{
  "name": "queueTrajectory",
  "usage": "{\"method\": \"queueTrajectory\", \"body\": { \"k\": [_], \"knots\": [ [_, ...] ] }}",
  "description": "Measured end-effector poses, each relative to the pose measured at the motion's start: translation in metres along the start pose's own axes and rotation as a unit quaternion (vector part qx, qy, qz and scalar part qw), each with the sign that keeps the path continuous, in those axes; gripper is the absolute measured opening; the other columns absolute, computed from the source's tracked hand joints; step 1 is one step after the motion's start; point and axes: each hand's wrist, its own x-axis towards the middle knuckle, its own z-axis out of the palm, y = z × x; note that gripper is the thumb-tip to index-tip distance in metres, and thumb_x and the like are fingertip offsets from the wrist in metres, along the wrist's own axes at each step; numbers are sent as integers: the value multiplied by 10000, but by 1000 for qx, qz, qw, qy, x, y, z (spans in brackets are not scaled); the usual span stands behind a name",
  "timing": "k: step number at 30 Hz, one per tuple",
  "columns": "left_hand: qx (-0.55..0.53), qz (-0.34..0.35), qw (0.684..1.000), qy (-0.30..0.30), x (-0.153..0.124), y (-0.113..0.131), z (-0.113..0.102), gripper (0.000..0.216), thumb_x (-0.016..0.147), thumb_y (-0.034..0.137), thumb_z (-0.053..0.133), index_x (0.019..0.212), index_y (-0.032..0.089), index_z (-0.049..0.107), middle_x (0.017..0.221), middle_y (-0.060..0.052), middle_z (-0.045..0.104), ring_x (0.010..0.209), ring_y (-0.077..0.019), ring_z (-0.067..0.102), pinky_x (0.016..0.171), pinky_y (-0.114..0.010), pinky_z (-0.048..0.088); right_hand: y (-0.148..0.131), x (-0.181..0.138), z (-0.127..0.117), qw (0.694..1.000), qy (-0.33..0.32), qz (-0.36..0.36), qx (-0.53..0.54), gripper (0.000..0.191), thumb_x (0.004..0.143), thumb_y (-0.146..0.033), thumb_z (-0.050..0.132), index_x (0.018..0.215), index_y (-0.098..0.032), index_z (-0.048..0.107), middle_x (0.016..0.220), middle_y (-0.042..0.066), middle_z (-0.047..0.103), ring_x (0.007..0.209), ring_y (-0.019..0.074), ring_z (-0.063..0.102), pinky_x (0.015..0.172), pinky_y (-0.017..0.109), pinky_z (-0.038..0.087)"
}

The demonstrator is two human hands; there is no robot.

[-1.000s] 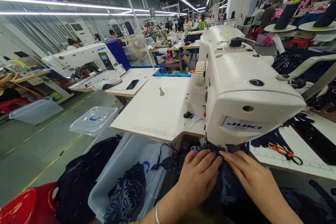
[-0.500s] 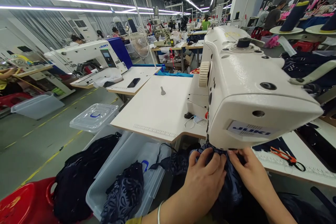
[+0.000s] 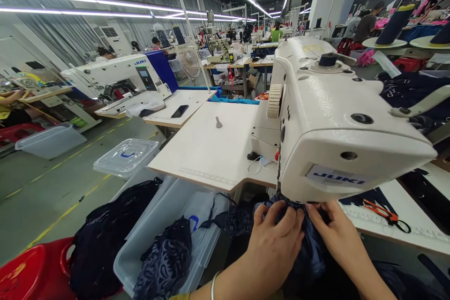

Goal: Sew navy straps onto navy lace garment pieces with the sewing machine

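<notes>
A white JUKI sewing machine [image 3: 337,140] stands in front of me at the right. Under its head bunches a dark navy patterned garment [image 3: 312,248], which looks like a bra. My left hand [image 3: 277,239] has its fingers curled over the fabric just left of the needle area. Pinching the garment's edge on the right is my right hand [image 3: 332,225], thumb against fingers. The machine head hides the needle and part of the right fingertips. A patterned strip of the garment [image 3: 235,220] trails left over the bin's edge.
A clear plastic bin [image 3: 207,243] at lower left holds a patterned navy piece [image 3: 165,253]. Orange-handled snips [image 3: 385,213] lie on the table at right. A grey metal piece [image 3: 218,123] rests on the white tabletop [image 3: 197,150]. A red stool [image 3: 28,272] stands lower left.
The view has shifted very slightly, so the machine sits a little further right and lower. Both hands keep their hold on the fabric with hardly any movement.
</notes>
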Motion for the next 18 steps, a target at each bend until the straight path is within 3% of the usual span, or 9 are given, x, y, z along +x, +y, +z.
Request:
{"method": "queueTrajectory", "body": {
  "k": [18],
  "knots": [
    [0,8,1000,18,1,-1,2,306,1014,339,396,1274,242,527,1130,33,647,1131,-174,505,943,-374,302,6,-1,-3,1000,-20,-16,-8,254,875,-501,507,958,-261,527,912,19,663,886,198,636,799,296,460]
  ]
}}
